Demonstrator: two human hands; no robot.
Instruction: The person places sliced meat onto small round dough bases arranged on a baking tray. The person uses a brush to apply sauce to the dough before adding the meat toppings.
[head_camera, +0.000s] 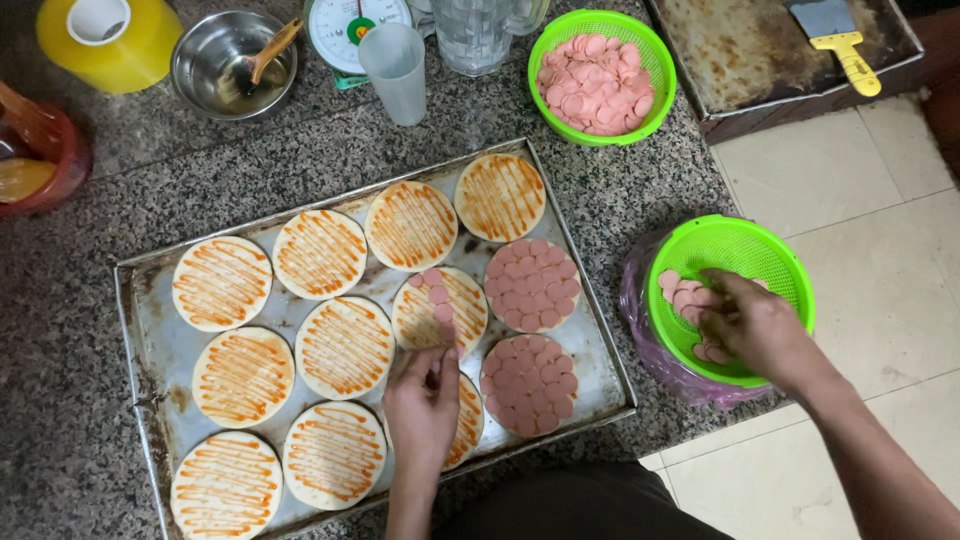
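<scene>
A metal baking tray (145, 330) holds several round dough bases striped with orange sauce. Two bases (532, 283) at the right are fully covered with pink sausage slices. My left hand (422, 400) rests over the tray, its fingertips placing a pink slice on a middle base (440, 308) that carries a short row of slices. My right hand (752, 325) reaches into a green basket (770, 262) at the counter's edge, fingers closed among the sausage slices (682, 295) inside it.
A second green basket (601, 78) full of sausage slices stands behind the tray. A clear plastic cup (395, 70), a scale (350, 30), a steel bowl with a wooden spoon (232, 65) and a yellow tub (110, 38) line the back. A dark tray with a scraper (845, 45) is top right.
</scene>
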